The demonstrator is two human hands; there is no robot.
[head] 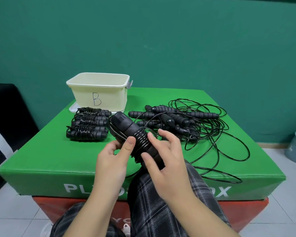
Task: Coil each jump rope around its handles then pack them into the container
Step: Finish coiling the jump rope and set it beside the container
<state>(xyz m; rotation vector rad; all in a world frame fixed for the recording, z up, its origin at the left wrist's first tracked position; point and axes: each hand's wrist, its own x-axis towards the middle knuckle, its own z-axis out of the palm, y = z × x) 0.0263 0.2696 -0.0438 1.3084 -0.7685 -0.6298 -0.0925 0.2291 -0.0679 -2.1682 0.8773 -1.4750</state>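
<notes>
Holding a pair of black foam jump-rope handles (135, 139) side by side above the near edge of the green padded plyo box (41, 159), the person's left hand (112, 161) curls its fingers (130, 142) and thumb round the bundle from the left. The right hand (167, 156) rests over the lower end of the same handles, its fingers spread and lightly bent, the fingertips touching the thin black cord wound in tight turns round the middle of the bundle. A loose length of that cord trails down past the plaid-trousered knee. Three finished coiled black jump ropes (88, 124) lie stacked in a row on the box top, just in front of the cream plastic container marked "B" (99, 93), which stands at the far left on a white lid (73, 107). To the right lies a tangled pile of uncoiled black ropes with their handles (178, 120), its loops spilling over the box's near right edge.
</notes>
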